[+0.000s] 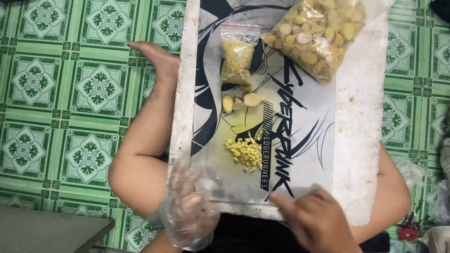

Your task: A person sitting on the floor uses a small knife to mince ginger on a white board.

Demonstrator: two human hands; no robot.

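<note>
A white foam board (358, 117) lies across my lap, covered by a printed black-and-white mat (300, 154). My left hand (187, 211), in a clear plastic glove, rests flat on the mat's near left corner and holds nothing. My bare right hand (316, 222) is curled at the near edge, its forefinger touching the mat. A small heap of diced yellow ginger (246, 152) sits just beyond both hands. Farther off lie a few peeled ginger pieces (239, 100), a small zip bag of chopped ginger (236, 58) and a big clear bag of ginger chunks (314, 33).
Green patterned floor tiles (70, 93) surround the board. My bare legs (140, 140) stick out on both sides under it. A grey flat surface (47, 232) is at the lower left. Crumpled clear plastic (412, 171) and a red object (408, 233) lie at the right.
</note>
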